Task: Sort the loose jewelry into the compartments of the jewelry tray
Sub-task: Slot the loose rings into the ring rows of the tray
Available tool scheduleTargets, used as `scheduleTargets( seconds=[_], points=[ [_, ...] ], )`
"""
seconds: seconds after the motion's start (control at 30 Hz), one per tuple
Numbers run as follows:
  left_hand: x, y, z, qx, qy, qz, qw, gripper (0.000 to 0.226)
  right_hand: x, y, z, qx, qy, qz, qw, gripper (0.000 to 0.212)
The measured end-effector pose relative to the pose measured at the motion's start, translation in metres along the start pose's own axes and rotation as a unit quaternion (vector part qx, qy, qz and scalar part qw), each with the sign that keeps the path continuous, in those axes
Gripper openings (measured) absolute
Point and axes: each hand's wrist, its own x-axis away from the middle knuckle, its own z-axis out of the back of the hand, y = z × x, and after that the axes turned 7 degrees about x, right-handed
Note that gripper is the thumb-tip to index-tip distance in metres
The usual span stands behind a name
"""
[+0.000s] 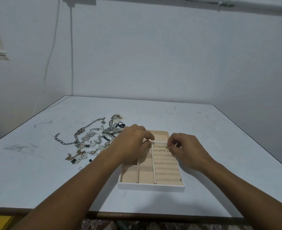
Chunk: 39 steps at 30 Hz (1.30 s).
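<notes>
Here the jewelry tray lies under both hands, its white rim nearest the person and its beige lining showing between the forearms. The right hand hovers over the ridged ring rolls, thumb and forefinger pinching a thin gold ring against the rolls at the far end, the other fingers curled beside them. Just left of those fingertips, four more rings sit slotted in two rows. The left hand hangs over the tray's left compartments, fingers curled, the tips drawn together close to the divider; a tiny dark glint shows there, too small to tell whether anything is held. Beyond and left of the left hand, the loose jewelry is heaped on the table: a silver watch just past the knuckles, chains farther left, pearls beside the left forearm
</notes>
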Motion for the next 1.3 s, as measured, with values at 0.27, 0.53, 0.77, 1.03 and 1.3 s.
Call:
scheduleTargets(
  seconds=[0.27, 0.53, 0.77, 1.03, 1.3],
  points=[
    [0.000, 0.001, 0.000, 0.003, -0.004, 0.003, 1.000, 0.026, 0.004, 0.006, 0.001, 0.013, -0.015, -0.008, 1.000, 0.022],
    [-0.002, 0.004, -0.001, 0.005, -0.009, 0.002, 1.000, 0.027, 0.006, 0.009, 0.000, 0.030, -0.010, 0.017, 0.999, 0.027],
    [-0.003, 0.005, -0.002, -0.001, -0.017, 0.000, 1.000, 0.027, 0.005, 0.012, -0.002, 0.022, -0.024, 0.013, 0.999, 0.030],
    [-0.020, 0.018, -0.009, -0.007, -0.025, -0.009, 1.000, 0.027, 0.001, 0.032, 0.021, -0.054, -0.021, -0.041, 0.997, 0.028],
    [-0.062, 0.035, -0.035, -0.050, -0.078, -0.020, 0.995, 0.028, -0.010, 0.082, 0.044, -0.150, -0.021, -0.131, 0.980, 0.012]
  ],
)
